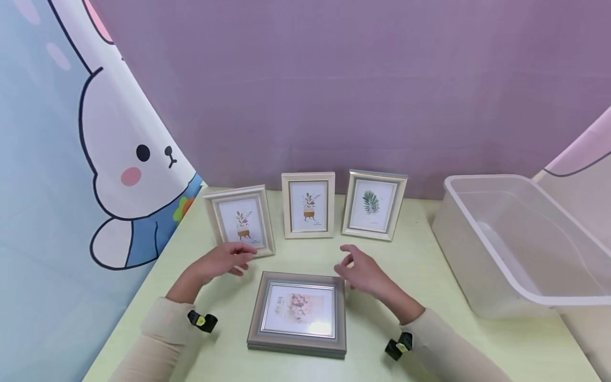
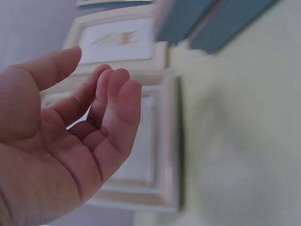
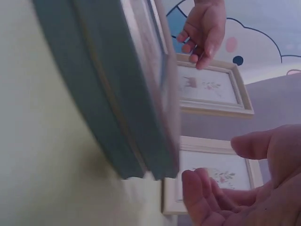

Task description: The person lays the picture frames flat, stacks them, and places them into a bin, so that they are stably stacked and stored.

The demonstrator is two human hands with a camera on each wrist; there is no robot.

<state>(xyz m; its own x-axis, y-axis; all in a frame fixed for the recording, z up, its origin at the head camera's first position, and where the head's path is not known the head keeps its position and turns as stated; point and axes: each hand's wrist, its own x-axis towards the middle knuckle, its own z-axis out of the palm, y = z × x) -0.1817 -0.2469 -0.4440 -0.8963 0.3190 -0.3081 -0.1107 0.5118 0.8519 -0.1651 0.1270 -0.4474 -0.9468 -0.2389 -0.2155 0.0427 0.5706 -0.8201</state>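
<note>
Two brown-grey picture frames lie stacked on the table, the upper picture frame (image 1: 297,339) showing a pink flower print. In the right wrist view the stack's side edges (image 3: 110,89) show as two layers. My left hand (image 1: 228,260) hovers just in front of the left standing cream picture frame (image 1: 216,212), fingers loosely bent, holding nothing; whether it touches that frame I cannot tell. Beyond the stack's far right corner is my right hand (image 1: 361,269), also loosely bent and holding nothing. The left wrist view shows the left palm (image 2: 61,150) with thumb and fingers apart.
A cream picture frame (image 1: 308,235) with a potted-plant print stands at the back middle. Right of it stands a silvery picture frame (image 1: 347,212) with a green leaf print. A whitish plastic bin (image 1: 477,265) sits at the right. Behind hangs a purple cloth (image 1: 334,90).
</note>
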